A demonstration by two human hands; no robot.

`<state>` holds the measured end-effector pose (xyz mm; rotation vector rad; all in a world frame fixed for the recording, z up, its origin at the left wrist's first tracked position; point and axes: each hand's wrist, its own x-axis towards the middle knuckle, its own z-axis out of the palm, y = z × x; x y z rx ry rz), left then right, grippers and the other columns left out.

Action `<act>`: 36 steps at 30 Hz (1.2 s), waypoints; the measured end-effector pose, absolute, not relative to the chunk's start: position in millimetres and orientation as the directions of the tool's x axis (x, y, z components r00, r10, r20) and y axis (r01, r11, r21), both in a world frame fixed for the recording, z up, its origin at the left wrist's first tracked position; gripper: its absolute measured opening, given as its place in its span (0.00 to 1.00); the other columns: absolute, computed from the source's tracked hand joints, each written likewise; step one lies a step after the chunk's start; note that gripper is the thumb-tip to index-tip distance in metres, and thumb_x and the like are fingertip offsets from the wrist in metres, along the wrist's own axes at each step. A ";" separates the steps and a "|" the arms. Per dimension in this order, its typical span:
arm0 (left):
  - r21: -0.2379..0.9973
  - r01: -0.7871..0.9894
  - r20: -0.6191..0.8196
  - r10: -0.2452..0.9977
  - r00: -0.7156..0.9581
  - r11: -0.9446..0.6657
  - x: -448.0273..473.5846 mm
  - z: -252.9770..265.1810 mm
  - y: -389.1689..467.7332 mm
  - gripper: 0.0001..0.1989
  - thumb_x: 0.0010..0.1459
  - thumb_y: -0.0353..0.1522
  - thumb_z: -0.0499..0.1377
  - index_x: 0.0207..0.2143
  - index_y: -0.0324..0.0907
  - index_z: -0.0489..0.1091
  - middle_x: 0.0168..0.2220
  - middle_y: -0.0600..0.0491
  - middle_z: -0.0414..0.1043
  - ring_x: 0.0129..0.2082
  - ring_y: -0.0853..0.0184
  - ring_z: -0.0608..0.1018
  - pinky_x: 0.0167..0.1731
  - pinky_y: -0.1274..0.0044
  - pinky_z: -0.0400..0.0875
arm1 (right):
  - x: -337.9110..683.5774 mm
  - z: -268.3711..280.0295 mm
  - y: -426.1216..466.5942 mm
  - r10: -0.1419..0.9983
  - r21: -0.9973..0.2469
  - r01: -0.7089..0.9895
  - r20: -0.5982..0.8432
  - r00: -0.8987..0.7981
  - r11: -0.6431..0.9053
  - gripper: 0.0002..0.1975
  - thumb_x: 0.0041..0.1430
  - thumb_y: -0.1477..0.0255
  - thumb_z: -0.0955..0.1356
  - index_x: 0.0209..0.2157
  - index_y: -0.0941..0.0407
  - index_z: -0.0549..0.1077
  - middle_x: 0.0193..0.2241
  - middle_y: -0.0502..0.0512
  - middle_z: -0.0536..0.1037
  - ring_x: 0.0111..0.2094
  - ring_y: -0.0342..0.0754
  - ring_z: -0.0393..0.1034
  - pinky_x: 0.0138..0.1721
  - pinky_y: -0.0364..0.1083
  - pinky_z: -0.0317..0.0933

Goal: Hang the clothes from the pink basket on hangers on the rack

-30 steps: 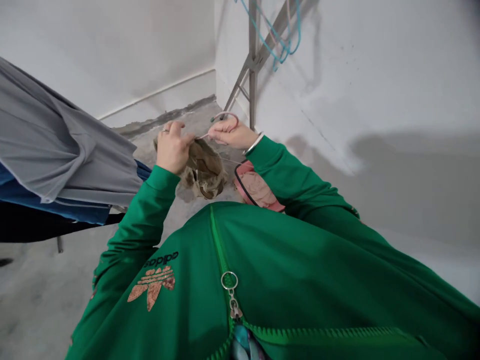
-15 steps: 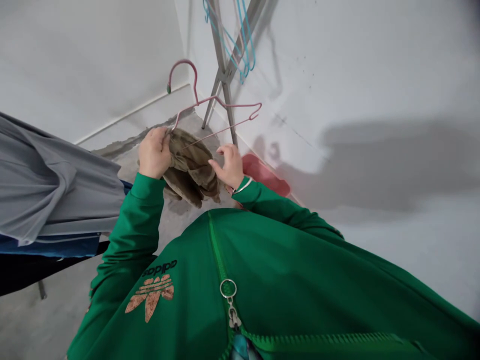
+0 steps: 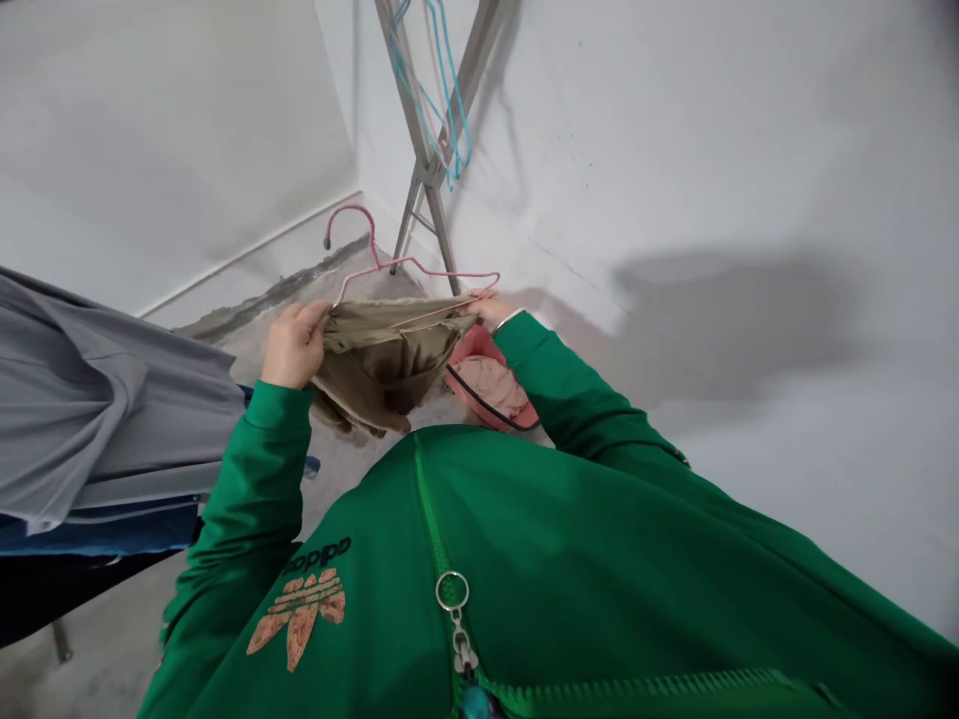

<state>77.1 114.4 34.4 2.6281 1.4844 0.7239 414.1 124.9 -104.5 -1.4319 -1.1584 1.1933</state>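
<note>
A khaki garment [image 3: 382, 364], perhaps trousers, is stretched by its top edge between my two hands. My left hand [image 3: 294, 343] is closed on the left corner of that edge, beside the left end of a pink hanger [image 3: 420, 266]. At the opposite corner, my right hand [image 3: 490, 308] grips the cloth near the hanger's right end; its fingers are partly hidden. The hanger's hook points up and away from me, and its lower bar crosses in front of the cloth. Folds hang down below the edge.
A metal drying rack [image 3: 431, 170] with blue hangers [image 3: 454, 110] stands in the corner by the wall. Below my right arm is a pink basin [image 3: 479, 345] with pinkish cloth in it. Grey and blue clothes [image 3: 97, 399] hang at the left.
My right hand has moved from open beside the garment to gripping its right corner. The top edge is now pulled straight along the hanger. The basin's contents have come into view.
</note>
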 end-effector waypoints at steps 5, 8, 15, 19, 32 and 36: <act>0.274 0.801 0.431 0.812 0.392 -0.532 68.5 21.9 118.9 0.18 0.62 0.36 0.49 0.49 0.43 0.72 0.32 0.49 0.69 0.38 0.62 0.76 0.42 0.72 0.70 | 421.0 -76.5 113.8 0.933 -0.988 0.113 0.139 0.332 0.107 0.33 0.40 0.74 0.70 0.52 0.57 0.64 0.51 0.62 0.70 0.36 0.45 0.69 0.36 0.44 0.67; 0.304 0.790 0.459 0.808 0.369 -0.533 66.1 24.2 120.7 0.17 0.62 0.36 0.49 0.48 0.43 0.72 0.33 0.49 0.70 0.38 0.62 0.75 0.43 0.72 0.70 | 411.9 -56.2 101.8 0.841 -0.909 0.355 0.360 0.405 0.219 0.42 0.47 0.71 0.69 0.63 0.51 0.51 0.62 0.63 0.56 0.42 0.46 0.68 0.38 0.45 0.67; 0.487 0.693 0.554 0.801 0.225 -0.532 78.4 28.4 114.1 0.18 0.65 0.39 0.45 0.47 0.42 0.70 0.40 0.49 0.74 0.42 0.64 0.76 0.47 0.72 0.69 | 410.5 -41.5 103.6 0.912 -0.767 0.591 0.391 0.124 0.249 0.32 0.55 0.72 0.64 0.61 0.53 0.58 0.55 0.62 0.68 0.44 0.49 0.69 0.42 0.48 0.67; 0.411 0.686 0.461 0.786 0.411 -0.600 72.5 38.5 108.2 0.17 0.63 0.39 0.48 0.44 0.42 0.72 0.38 0.50 0.76 0.40 0.64 0.77 0.44 0.73 0.71 | 429.0 -49.8 112.4 0.988 -0.860 0.491 0.152 -0.022 0.143 0.25 0.44 0.77 0.68 0.48 0.61 0.71 0.44 0.61 0.76 0.38 0.48 0.71 0.42 0.47 0.68; 0.587 0.654 0.408 0.872 0.271 -0.478 43.7 32.2 118.3 0.19 0.62 0.44 0.51 0.34 0.38 0.70 0.26 0.57 0.66 0.28 0.72 0.67 0.33 0.78 0.67 | 411.2 -38.6 119.1 0.990 -0.957 0.269 0.131 0.057 0.111 0.07 0.42 0.76 0.70 0.28 0.60 0.73 0.27 0.51 0.76 0.32 0.44 0.68 0.36 0.42 0.65; 0.532 0.687 0.352 0.867 0.353 -0.496 40.0 29.8 117.2 0.19 0.61 0.46 0.51 0.35 0.41 0.71 0.27 0.56 0.68 0.30 0.70 0.68 0.34 0.76 0.67 | 408.9 -40.7 116.0 0.999 -0.973 0.228 -0.013 0.050 -0.025 0.06 0.42 0.80 0.70 0.27 0.62 0.73 0.20 0.48 0.71 0.25 0.41 0.64 0.29 0.41 0.61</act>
